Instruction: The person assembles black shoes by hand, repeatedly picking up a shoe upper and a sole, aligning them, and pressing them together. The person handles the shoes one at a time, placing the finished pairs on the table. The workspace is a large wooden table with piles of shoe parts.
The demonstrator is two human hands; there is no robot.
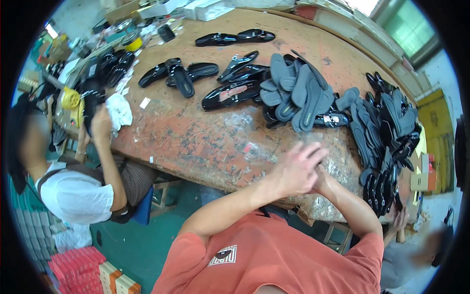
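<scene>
My left hand [299, 169] and my right hand [320, 180] come together over the near edge of the worktable. The left lies across the right, its fingers bent and close together. Whatever it may hold does not show. Most of my right hand's fingers are hidden behind the left. Just beyond them is a heap of grey insoles [310, 100] lying on black glossy shoes. One black shoe [230, 94] sits left of that heap. A second pile of grey insoles [364, 132] spreads to the right, beside more black shoes [382, 188].
The worn worktable [186, 142] stretches away from me. Black slippers [181, 78] and a pair of shoes [235, 37] lie farther off. At left a seated person [73, 191] handles a black shoe near a white cloth [118, 111]. Another person's hand [400, 219] reaches in at right.
</scene>
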